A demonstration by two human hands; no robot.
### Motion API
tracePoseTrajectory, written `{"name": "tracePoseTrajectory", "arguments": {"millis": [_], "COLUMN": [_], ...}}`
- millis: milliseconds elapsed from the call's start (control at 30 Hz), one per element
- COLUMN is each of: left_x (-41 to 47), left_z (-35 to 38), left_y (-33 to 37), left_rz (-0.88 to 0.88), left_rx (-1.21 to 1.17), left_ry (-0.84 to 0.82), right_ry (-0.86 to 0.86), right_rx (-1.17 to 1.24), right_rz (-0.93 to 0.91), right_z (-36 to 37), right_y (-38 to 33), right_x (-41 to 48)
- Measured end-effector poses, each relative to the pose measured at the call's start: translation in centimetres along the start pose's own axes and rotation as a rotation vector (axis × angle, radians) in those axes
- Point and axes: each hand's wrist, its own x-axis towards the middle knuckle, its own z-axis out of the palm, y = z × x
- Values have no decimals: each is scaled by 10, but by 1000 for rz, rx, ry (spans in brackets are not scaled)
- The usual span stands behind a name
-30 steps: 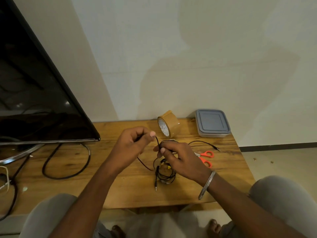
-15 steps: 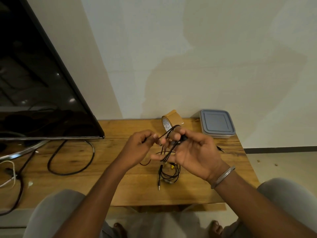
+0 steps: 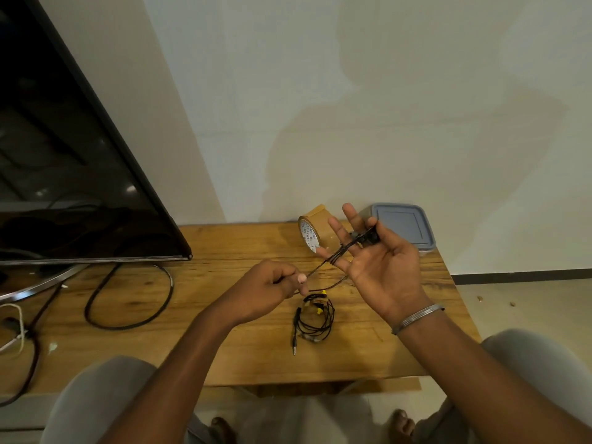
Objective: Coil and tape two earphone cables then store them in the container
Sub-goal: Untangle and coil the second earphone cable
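Observation:
A black earphone cable (image 3: 323, 265) runs taut between my two hands above the wooden table (image 3: 224, 315). My right hand (image 3: 374, 261) is raised palm up, fingers spread, with the cable looped over the fingers and its end pinned under the thumb. My left hand (image 3: 272, 288) pinches the cable's other stretch. A second earphone cable (image 3: 315, 318), coiled, with yellow tips, lies on the table below my hands. A roll of brown tape (image 3: 312, 230) stands on edge at the back. The grey lidded container (image 3: 405, 227) sits closed by the wall, partly behind my right hand.
A large black TV screen (image 3: 64, 171) stands at the left on a curved metal foot (image 3: 35, 286). A thick black power cable (image 3: 128, 302) loops on the table under it. The table's right edge drops to the floor.
My right hand has risen and turned palm up, fingers spread, with cable wound over them. My left hand dropped lower and left, pulling the cable taut. The scissors are hidden.

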Motion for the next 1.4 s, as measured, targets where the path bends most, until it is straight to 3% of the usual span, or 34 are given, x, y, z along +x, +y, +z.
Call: {"name": "tracePoseTrajectory", "arguments": {"millis": [67,167,267,333,433,500,567,700,800,933,1067,1167,1400], "left_x": [-2,-2,-4,-5,-5,-4,-2,2,3,6,5,4,1], "left_z": [0,1,0,-2,-6,-7,-8,-13,-17,-21,-17,-8,-1], "left_y": [5,11,17,20,19,15,14,11,6,-4,-14,-10,2], "left_rz": [23,67,102,130,186,221,259,348,386,334,207,147,154], "left_rx": [12,-24,-105,-141,-135,-94,-43,35,120,214,237,233,189], "left_ry": [5,57,123,167,250,295,340,483,579,610,350,180,82], "right_ry": [18,22,-174,-295,-323,-314,-281,-212,-286,-360,-306,-202,65], "right_rx": [-212,-935,-1453,-1606,-1634,-1596,-1447,-607,-138,81,160,182,82], "right_rz": [-58,-278,-447,-521,-542,-495,-324,240,395,362,225,118,-91], "right_z": [-3,-4,-9,-11,-13,-12,-8,3,7,13,18,18,5], "right_y": [4,18,37,44,42,39,34,19,11,3,-5,-11,-10], "right_x": [1,-2,-7,-9,-6,-7,-7,-6,-8,-11,-11,-7,2]}}
